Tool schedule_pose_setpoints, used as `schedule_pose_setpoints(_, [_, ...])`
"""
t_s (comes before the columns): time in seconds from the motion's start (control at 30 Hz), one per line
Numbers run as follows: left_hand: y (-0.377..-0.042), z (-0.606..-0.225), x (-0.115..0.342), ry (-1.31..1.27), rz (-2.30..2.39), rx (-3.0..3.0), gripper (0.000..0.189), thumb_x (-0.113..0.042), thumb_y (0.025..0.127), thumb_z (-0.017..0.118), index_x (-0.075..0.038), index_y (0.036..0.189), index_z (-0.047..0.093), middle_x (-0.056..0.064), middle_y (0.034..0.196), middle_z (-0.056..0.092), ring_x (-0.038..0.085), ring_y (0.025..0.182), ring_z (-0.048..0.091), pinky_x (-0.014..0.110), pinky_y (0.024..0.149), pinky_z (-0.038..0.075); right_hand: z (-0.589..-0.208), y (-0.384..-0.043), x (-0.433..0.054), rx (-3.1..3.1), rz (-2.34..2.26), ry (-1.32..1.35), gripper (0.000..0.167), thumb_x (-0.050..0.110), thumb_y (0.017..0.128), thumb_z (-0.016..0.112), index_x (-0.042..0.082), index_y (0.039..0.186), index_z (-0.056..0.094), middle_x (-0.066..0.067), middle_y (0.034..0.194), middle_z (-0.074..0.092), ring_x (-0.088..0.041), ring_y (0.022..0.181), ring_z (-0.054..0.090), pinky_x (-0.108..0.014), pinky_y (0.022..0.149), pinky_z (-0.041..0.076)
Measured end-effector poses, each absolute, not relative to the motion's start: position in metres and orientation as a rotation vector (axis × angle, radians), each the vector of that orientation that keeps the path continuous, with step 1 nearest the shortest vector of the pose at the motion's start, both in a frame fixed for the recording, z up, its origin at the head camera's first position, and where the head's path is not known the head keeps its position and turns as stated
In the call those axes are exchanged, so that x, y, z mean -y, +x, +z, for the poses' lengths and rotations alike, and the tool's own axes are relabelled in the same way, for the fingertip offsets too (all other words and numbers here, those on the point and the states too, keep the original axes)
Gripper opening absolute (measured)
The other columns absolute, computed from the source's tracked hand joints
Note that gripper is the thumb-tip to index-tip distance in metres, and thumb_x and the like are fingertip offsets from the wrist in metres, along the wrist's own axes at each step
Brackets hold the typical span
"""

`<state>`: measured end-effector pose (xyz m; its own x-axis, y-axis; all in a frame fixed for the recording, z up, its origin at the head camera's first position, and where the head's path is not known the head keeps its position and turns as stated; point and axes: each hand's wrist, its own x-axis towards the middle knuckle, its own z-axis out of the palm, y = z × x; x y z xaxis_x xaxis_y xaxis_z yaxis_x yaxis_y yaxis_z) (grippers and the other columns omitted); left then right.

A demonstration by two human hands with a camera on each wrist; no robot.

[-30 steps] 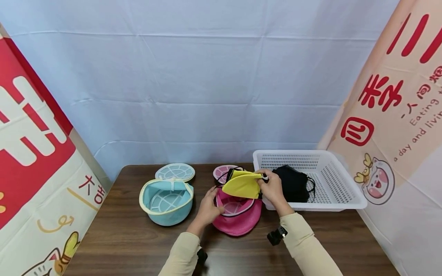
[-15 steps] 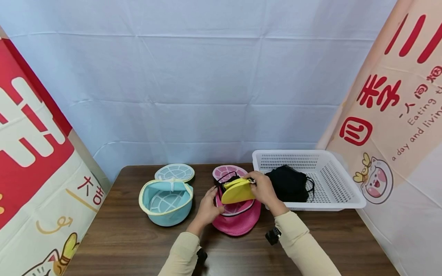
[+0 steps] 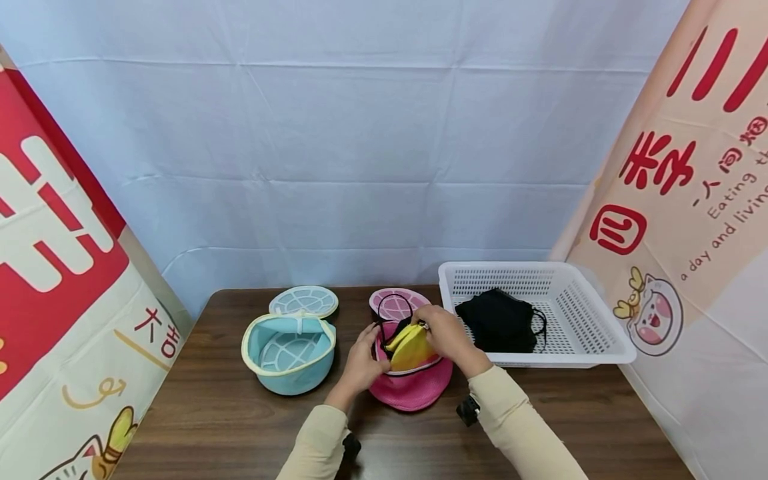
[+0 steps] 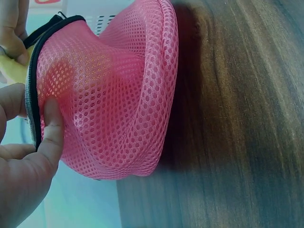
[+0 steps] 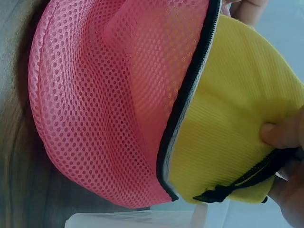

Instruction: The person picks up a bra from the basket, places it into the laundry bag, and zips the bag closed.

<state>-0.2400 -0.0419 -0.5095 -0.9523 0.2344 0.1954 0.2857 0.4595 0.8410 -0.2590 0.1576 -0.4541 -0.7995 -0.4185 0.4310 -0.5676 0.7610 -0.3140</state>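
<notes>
My left hand (image 3: pixel 360 367) pinches the zippered rim of a pink mesh laundry bag (image 3: pixel 414 393), thumb outside and fingers inside, as the left wrist view shows. The bag's mouth faces up, with its round lid folded back (image 3: pixel 397 303). My right hand (image 3: pixel 447 335) pinches a folded yellow bra (image 5: pixel 237 104) with black straps, thumb on the cloth. Its lower part is inside the bag and shows faintly through the mesh; its upper part sticks out past the zipper. A black strap loop stands up at the bag's back edge.
A second mesh laundry bag, light blue (image 3: pixel 298 380), stands at the left with its lid (image 3: pixel 304 301) behind it. A white basket (image 3: pixel 600 333) at the right holds black garments (image 3: pixel 499 320) with thin straps. A fabric backdrop (image 3: pixel 336 133) closes off the table's (image 3: pixel 204 413) back.
My right hand has moved left and down, taking the yellow bra from above the pink bag into its mouth. My left hand keeps its place on the rim.
</notes>
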Motion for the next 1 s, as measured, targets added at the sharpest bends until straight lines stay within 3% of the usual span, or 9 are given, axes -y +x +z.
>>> schedule_pose_setpoints(0.4, [-0.239,-0.506,0.042,-0.497,-1.567,2.632,0.077,0.004,0.067,0.07,0.008,0.137,0.037,0.016,0.145,0.032,0.029,0.126,0.036,0.041,0.094,0.039,-0.454,-0.258,-0.141,2.602,0.329,0.971,0.026,-0.012,0.069,0.067,0.012,0.079,0.061,0.001,0.08,0.058,-0.019,0.079,0.057,-0.032,0.069,0.048])
schedule_pose_setpoints(0.8, [-0.239,-0.506,0.043,-0.563,-1.547,2.619,0.077,0.004,0.066,0.067,0.007,0.137,0.038,0.014,0.145,0.032,0.026,0.124,0.039,0.039,0.092,0.04,-0.462,-0.262,-0.123,2.638,0.122,0.996,0.022,-0.003,0.077,0.064,0.018,0.069,0.063,0.003,0.075,0.056,-0.018,0.073,0.055,-0.031,0.062,0.048])
schedule_pose_setpoints(1.0, [-0.237,-0.5,0.041,-0.582,-1.586,2.603,0.077,0.004,0.068,0.066,0.004,0.139,0.037,0.015,0.146,0.029,0.024,0.113,0.045,0.027,0.073,0.045,-0.473,-0.262,-0.124,2.633,0.114,1.01,0.018,0.002,0.079,0.063,0.017,0.072,0.07,0.0,0.079,0.057,-0.02,0.076,0.056,-0.032,0.068,0.048])
